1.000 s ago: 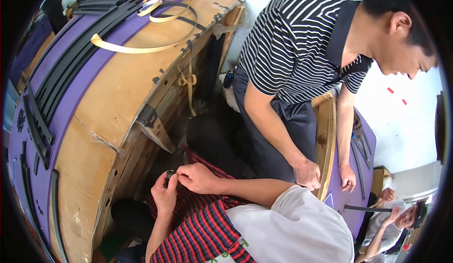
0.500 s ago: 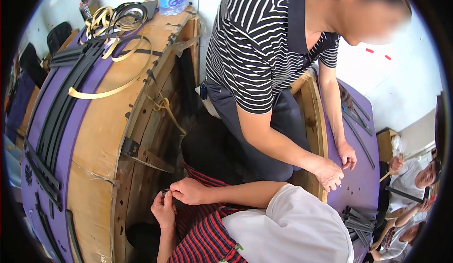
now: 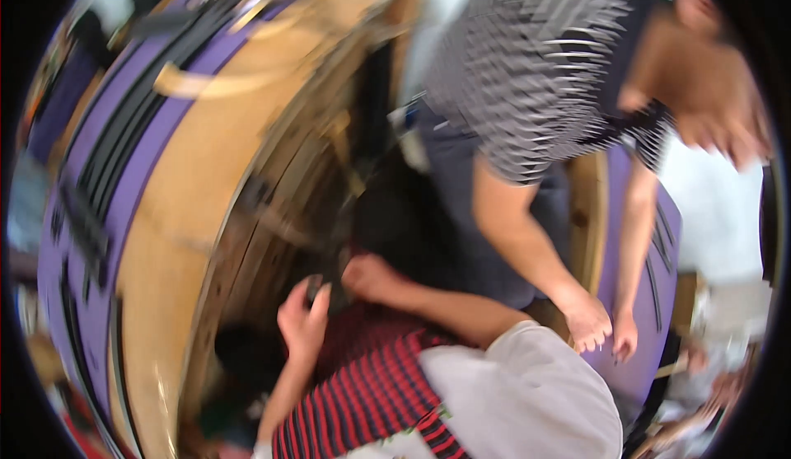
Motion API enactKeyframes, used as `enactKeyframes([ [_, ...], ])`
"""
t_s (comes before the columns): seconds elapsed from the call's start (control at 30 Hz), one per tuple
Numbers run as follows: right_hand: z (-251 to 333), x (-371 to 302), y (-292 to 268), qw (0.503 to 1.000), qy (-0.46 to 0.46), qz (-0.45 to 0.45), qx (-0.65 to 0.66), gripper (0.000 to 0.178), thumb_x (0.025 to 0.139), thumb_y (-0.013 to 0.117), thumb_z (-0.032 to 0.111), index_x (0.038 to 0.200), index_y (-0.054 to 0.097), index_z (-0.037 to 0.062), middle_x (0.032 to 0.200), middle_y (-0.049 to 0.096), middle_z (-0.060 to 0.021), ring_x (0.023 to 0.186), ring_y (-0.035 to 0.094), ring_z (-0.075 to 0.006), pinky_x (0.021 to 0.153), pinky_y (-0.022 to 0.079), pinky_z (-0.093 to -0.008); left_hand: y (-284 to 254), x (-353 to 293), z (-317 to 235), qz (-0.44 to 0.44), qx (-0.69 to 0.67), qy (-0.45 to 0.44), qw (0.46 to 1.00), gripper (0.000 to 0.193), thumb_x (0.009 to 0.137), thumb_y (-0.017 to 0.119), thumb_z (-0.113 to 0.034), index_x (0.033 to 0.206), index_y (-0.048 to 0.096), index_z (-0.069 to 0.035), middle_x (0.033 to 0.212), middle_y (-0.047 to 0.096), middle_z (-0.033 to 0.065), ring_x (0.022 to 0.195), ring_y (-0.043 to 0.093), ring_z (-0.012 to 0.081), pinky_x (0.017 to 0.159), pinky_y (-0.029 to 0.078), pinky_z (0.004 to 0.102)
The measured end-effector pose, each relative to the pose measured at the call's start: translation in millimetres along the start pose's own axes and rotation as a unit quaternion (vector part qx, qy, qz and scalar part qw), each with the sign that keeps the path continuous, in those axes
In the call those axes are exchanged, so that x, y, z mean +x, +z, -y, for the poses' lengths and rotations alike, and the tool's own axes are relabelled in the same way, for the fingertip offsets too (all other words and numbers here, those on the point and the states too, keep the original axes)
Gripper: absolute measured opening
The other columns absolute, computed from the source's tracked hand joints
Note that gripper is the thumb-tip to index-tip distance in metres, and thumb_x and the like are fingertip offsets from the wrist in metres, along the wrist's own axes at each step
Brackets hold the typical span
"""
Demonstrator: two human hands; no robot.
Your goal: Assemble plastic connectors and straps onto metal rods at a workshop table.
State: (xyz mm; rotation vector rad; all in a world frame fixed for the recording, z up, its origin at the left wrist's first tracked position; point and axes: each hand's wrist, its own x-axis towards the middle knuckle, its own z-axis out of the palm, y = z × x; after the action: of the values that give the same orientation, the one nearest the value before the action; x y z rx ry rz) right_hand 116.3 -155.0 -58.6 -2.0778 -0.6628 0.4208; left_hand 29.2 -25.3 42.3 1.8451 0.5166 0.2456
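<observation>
My left hand [image 3: 301, 320] is raised over my lap, in front of my red-and-black striped apron. Between its thumb and fingers sits a small dark piece [image 3: 313, 289], too blurred to name. My right hand [image 3: 376, 279] is closed, a little apart to the right and slightly higher. A thin dark shape shows by its fingertips, and I cannot tell what they hold. Left of both hands stands a wooden bench [image 3: 198, 187] with purple strips on its top, bearing long black strips [image 3: 132, 129] laid lengthwise.
Another person in a striped shirt [image 3: 544, 72] leans over a second purple-topped bench [image 3: 638, 368] at right, both hands [image 3: 589, 325] low by its edge. A curled pale strip [image 3: 206, 85] lies on the left bench. More people appear blurred at far right.
My hands, together on the small dark piece before, have come apart; the right has moved right and up. The piece stays in my left hand. The whole view has swung and blurred.
</observation>
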Motion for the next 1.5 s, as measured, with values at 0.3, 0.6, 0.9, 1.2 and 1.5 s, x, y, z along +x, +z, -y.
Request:
enactKeyframes([
  [0.3, 53.6, 5.0, -42.1, 0.881, 0.153, 0.108, 0.434, 0.017, 0.084, 0.057, 0.012, 0.097, 0.056, 0.0019, 0.080, 0.061, -0.0055, 0.065, 0.057, -0.0108, 0.057, 0.047, -0.0230, 2.7, 2.1, 16.7, -0.054, -0.063, 0.018, 0.996, 0.038, 0.072, 0.066, -0.003, 0.109, 0.055, -0.003, 0.071, 0.057, -0.0009, 0.066, 0.050, 0.0039, 0.061, 0.043, 0.0198],
  [0.6, 95.0, 24.3, -81.7, 0.939, -0.086, 0.220, 0.251, 0.051, 0.070, 0.068, 0.002, 0.116, 0.048, 0.0031, 0.109, 0.056, -0.0077, 0.076, 0.051, -0.0098, 0.069, 0.044, -0.0235, -1.0, -7.4, 1.4, -0.003, 0.032, -0.038, 0.999, 0.083, 0.069, 0.067, -0.006, 0.137, 0.019, -0.009, 0.070, 0.060, 0.0104, 0.065, 0.059, 0.0187, 0.063, 0.048, 0.0293],
  [0.9, 87.6, 43.1, -61.2, 0.886, -0.129, 0.333, 0.294, 0.041, 0.067, 0.070, 0.002, 0.105, 0.054, 0.0027, 0.091, 0.061, -0.0059, 0.081, 0.055, -0.0115, 0.068, 0.045, -0.0258, -0.7, -9.4, 5.8, -0.001, -0.050, -0.008, 0.999, 0.084, 0.067, 0.070, -0.006, 0.136, 0.023, -0.014, 0.090, 0.063, 0.0170, 0.090, 0.062, 0.0274, 0.076, 0.050, 0.0346],
  [1.2, 60.7, 17.7, -43.8, 0.852, 0.002, 0.331, 0.407, 0.044, 0.066, 0.066, -0.008, 0.106, 0.050, 0.0020, 0.100, 0.060, -0.0082, 0.096, 0.056, -0.0160, 0.080, 0.047, -0.0285, 7.8, -26.7, 28.7, 0.006, -0.148, -0.005, 0.989, 0.074, 0.068, 0.066, 0.004, 0.132, 0.031, -0.007, 0.081, 0.065, 0.0085, 0.081, 0.060, 0.0112, 0.075, 0.047, 0.0253],
  [1.5, 48.6, 14.3, -39.3, 0.806, 0.062, 0.306, 0.502, 0.045, 0.064, 0.064, -0.011, 0.106, 0.050, -0.0001, 0.099, 0.059, -0.0078, 0.093, 0.057, -0.0166, 0.079, 0.047, -0.0279, 7.5, -24.3, 21.2, 0.033, -0.091, 0.024, 0.995, 0.067, 0.071, 0.062, 0.006, 0.129, 0.031, -0.004, 0.096, 0.063, 0.0136, 0.089, 0.058, 0.0146, 0.080, 0.046, 0.0266],
])
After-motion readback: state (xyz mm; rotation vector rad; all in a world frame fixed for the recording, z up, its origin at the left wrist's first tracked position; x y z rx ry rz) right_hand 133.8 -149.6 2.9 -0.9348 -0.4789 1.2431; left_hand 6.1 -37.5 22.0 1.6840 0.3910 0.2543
